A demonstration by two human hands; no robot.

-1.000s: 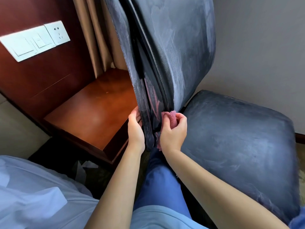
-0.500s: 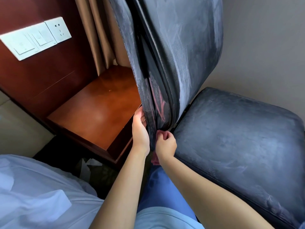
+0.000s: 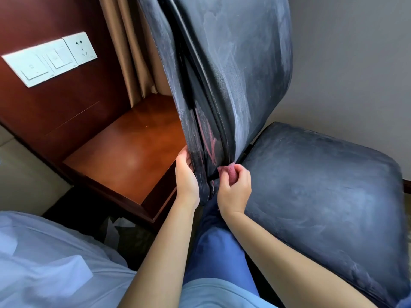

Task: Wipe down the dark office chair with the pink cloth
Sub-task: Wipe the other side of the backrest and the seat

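The dark office chair fills the right half of the view, its backrest (image 3: 240, 70) seen edge-on and its dusty seat (image 3: 322, 192) to the right. My right hand (image 3: 234, 190) pinches the bunched pink cloth (image 3: 230, 171) against the lower side edge of the backrest, where it meets the seat. My left hand (image 3: 185, 180) grips the backrest's rear edge from the left, fingers hidden behind it. Pink shows reflected on the glossy side panel above the cloth.
A reddish wooden bedside table (image 3: 124, 156) stands directly left of the chair. White wall switches and a socket (image 3: 51, 58) sit on the wood panel, with a beige curtain (image 3: 131, 52) behind. My blue trouser leg (image 3: 213, 252) is below, a white sheet (image 3: 44, 267) at bottom left.
My right hand dipped down the backrest's side edge with the cloth, then came back up a little. The left hand stayed gripping the rear edge.
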